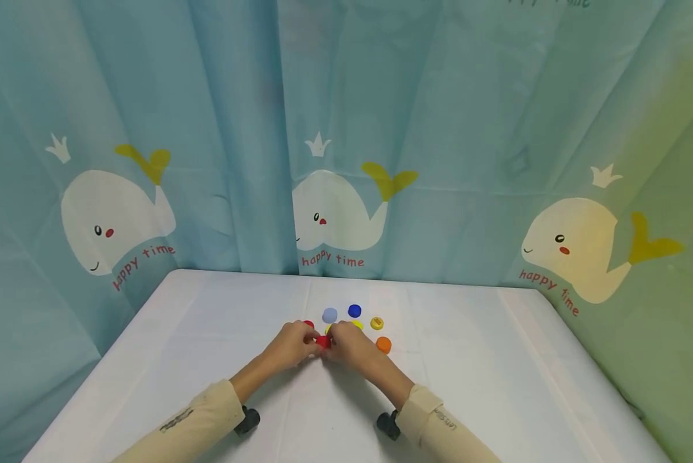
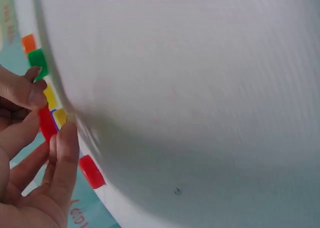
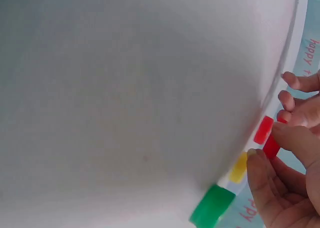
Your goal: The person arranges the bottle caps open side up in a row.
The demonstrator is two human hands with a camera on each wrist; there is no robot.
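Between my two hands, a red bottle cap (image 1: 323,342) is held low over the white table. My left hand (image 1: 291,344) pinches it from the left with thumb and fingers; in the left wrist view that red cap (image 2: 47,124) shows between the fingertips of both hands. From the other side my right hand (image 1: 352,346) grips it, and the right wrist view shows the red cap (image 3: 272,146) by the thumb. A second red cap (image 1: 308,324) lies just behind the left hand. Near the right hand sits a green cap (image 3: 212,206), hidden in the head view.
Beyond the hands lie a light blue cap (image 1: 330,315), a dark blue cap (image 1: 354,310) and a yellow cap (image 1: 377,323). More yellow caps are partly covered by the right hand. An orange cap (image 1: 383,345) rests right of it. A whale-print curtain (image 1: 236,128) hangs behind the white table (image 1: 485,360).
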